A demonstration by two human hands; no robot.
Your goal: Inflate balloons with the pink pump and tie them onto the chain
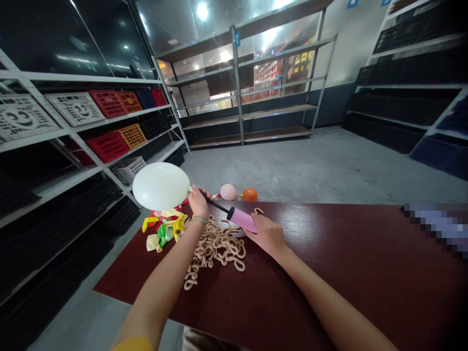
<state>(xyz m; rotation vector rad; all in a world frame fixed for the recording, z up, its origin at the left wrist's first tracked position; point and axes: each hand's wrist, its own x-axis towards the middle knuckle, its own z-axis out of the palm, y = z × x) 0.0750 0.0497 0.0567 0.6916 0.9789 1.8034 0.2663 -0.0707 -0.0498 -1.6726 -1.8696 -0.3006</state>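
My left hand [199,204] is closed around the neck of a pale, inflated balloon [161,186] and the black end of a hand balloon pump. The balloon sticks out to the left of that hand. A thin black rod runs from there to the pump's pink barrel [242,219], which my right hand [266,235] grips at its far end. Below my hands lies a heap of tan, curled, hook-like pieces [219,246]. Several uninflated balloons [164,233] in yellow, green, red and white lie left of the heap, partly behind my left hand.
A pink balloon [228,191] and an orange balloon [250,194] show at the far edge of the dark red table [329,273]. Shelves with crates [109,146] stand left, more racks [241,97] behind. A blurred, pixelated object [438,226] is at right.
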